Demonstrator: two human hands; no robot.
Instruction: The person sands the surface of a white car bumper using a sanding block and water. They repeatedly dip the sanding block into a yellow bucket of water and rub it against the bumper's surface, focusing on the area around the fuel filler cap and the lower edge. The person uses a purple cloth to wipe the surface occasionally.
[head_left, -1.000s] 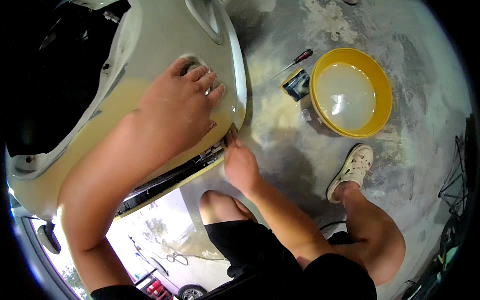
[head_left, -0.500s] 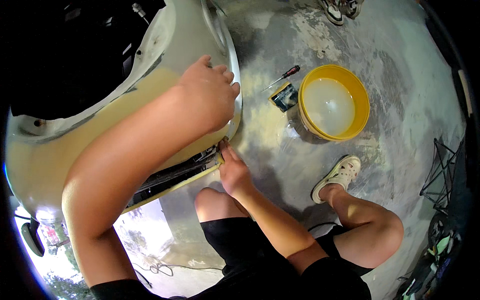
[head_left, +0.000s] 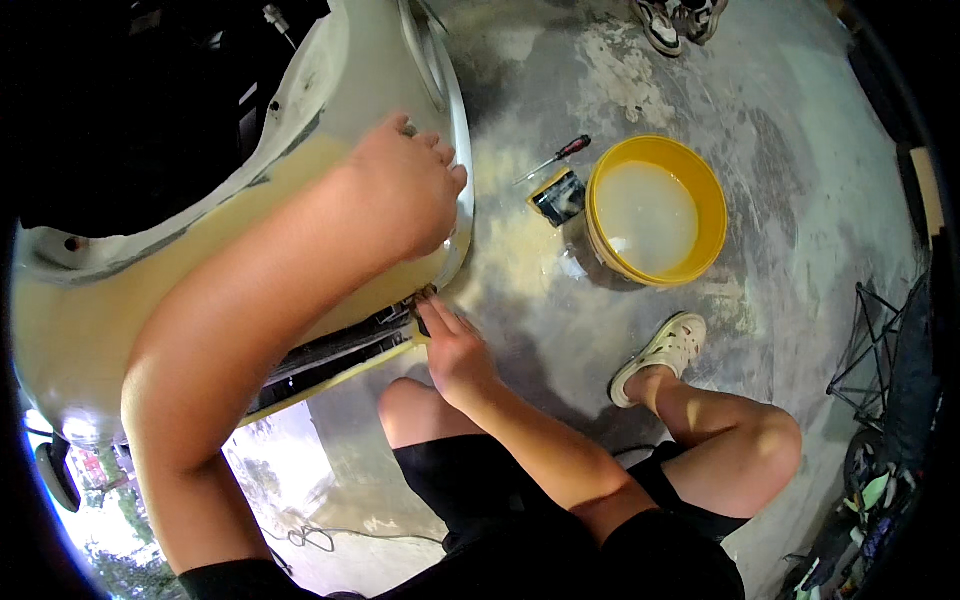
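The pale yellow-green car bumper (head_left: 290, 215) curves across the left of the view. My left hand (head_left: 408, 190) lies over its rounded corner with curled fingers; a small dark bit shows between the fingertips, too little to name. Lower down, my right hand (head_left: 457, 355) is at the end of the bumper's dark lower opening (head_left: 335, 357). Its fingers are pressed together and point up under the corner, with something small and dark at their tips. The thumb side is partly hidden by the yellow lower strip (head_left: 345, 380).
A yellow bucket (head_left: 716, 210) of cloudy water stands on the stained floor to the right. Beside it lie a black-and-yellow pad (head_left: 558, 197) and a screwdriver (head_left: 570, 148). Another person's shoes (head_left: 672, 25) show at the far edge. A folding black frame (head_left: 872, 350) stands at right.
My right fingers have shifted slightly up and left along the bumper corner, and the yellowish bit near them shows less. My left hand stays at nearly the same spot; the view has shifted a little.
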